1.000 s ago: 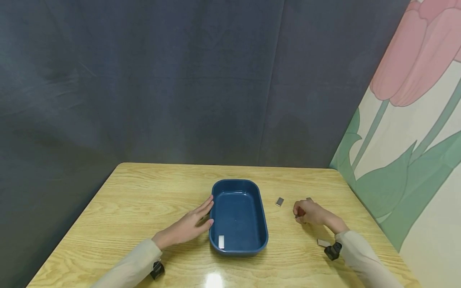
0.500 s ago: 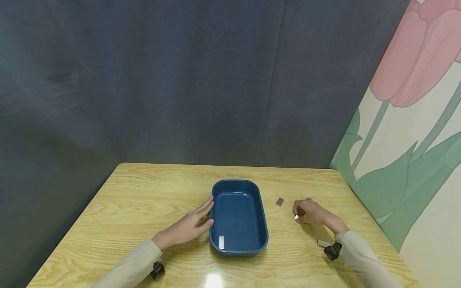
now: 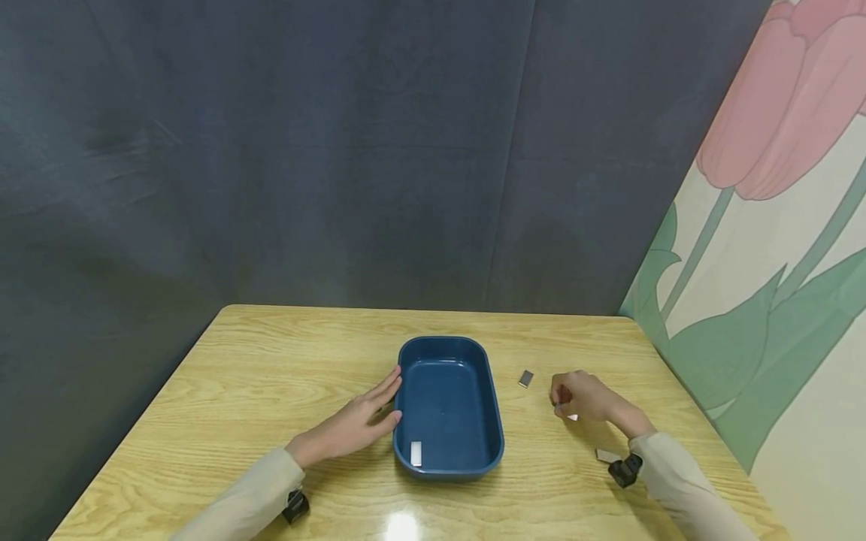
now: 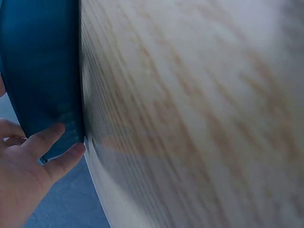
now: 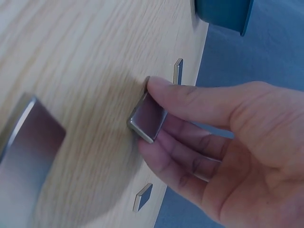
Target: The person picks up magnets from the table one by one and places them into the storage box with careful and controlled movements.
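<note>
My right hand [image 3: 585, 397] pinches a small flat shiny metal block [image 5: 149, 114] between thumb and fingertips, close over the table on the right. In the right wrist view the block is tilted, with its broad face showing. My left hand [image 3: 355, 427], fingers extended, rests against the left side of a dark blue rectangular tray [image 3: 496, 421]. The left wrist view has the fingertips [image 4: 57, 130] on the tray's outer wall. Inside the tray, at its near left corner, lies a pale metal block [image 3: 416, 454].
Another metal block [image 3: 525, 379] lies between the tray and my right hand. A further block [image 3: 607, 456] lies beside the right wrist camera [image 3: 625, 471]. In the right wrist view a third loose block [image 5: 142, 197] sits beyond the fingers. A dark curtain [image 3: 338, 165] hangs behind the wooden table [image 3: 291, 353].
The metal block in my right fingers turns, its bright face showing at different spots below the hand. My left hand and the tray stay in place.
</note>
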Action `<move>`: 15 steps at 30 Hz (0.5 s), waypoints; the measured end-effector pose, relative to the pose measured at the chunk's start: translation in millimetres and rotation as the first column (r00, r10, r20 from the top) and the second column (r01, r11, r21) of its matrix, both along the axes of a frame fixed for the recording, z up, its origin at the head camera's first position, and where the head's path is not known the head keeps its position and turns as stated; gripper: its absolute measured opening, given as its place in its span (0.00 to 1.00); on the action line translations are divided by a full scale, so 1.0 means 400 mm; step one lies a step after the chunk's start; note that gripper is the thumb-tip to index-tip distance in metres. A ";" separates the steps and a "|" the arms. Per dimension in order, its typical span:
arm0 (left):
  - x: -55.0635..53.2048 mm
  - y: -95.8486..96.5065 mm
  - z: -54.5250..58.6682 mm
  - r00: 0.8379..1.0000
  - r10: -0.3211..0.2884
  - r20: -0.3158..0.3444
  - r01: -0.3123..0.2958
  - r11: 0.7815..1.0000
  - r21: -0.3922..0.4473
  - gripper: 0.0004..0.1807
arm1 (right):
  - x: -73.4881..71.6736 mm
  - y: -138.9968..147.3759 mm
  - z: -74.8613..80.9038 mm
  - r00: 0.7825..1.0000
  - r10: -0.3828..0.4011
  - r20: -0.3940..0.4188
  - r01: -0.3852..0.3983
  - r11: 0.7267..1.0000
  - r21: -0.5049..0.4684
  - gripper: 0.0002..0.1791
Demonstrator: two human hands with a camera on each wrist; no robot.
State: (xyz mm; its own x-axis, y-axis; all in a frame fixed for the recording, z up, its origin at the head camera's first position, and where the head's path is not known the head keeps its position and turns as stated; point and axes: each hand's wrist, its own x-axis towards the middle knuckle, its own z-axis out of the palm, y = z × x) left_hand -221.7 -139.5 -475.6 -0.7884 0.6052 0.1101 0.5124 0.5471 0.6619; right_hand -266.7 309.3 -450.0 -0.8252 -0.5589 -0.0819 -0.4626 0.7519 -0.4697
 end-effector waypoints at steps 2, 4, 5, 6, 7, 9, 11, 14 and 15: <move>0.000 0.000 0.002 1.000 0.000 0.003 0.000 1.000 -0.001 0.36 | 0.000 -0.001 0.001 1.000 0.002 -0.002 -0.002 1.000 -0.007 0.11; 0.000 0.000 0.003 1.000 0.001 -0.001 -0.001 1.000 -0.004 0.36 | 0.001 -0.001 0.002 1.000 0.010 -0.009 -0.010 1.000 -0.012 0.11; 0.000 0.001 0.004 1.000 0.002 -0.001 -0.002 1.000 -0.005 0.36 | 0.000 0.000 0.002 1.000 0.016 -0.013 -0.016 1.000 -0.013 0.11; 0.000 0.001 0.004 1.000 0.001 0.000 -0.001 1.000 -0.005 0.36 | 0.001 -0.001 0.003 1.000 0.020 -0.017 -0.020 1.000 -0.014 0.11; 0.001 0.001 0.005 1.000 0.002 0.001 -0.002 1.000 -0.006 0.36 | 0.001 -0.001 0.003 1.000 0.021 -0.020 -0.022 1.000 -0.017 0.11; 0.001 0.001 0.005 1.000 0.003 0.001 -0.003 1.000 -0.007 0.36 | 0.000 -0.001 0.004 0.999 0.025 -0.027 -0.026 1.000 -0.019 0.11; 0.002 0.001 0.006 1.000 0.004 0.006 -0.004 1.000 -0.007 0.36 | 0.000 -0.001 0.005 0.999 0.035 -0.037 -0.036 0.999 -0.017 0.10; 0.002 0.001 0.006 1.000 0.006 0.007 -0.006 1.000 -0.009 0.36 | -0.001 -0.002 0.007 0.998 0.042 -0.042 -0.043 0.999 -0.021 0.09; 0.002 0.001 0.006 1.000 0.007 0.008 -0.007 1.000 -0.010 0.36 | -0.001 -0.002 0.008 0.998 0.044 -0.041 -0.044 0.999 -0.020 0.09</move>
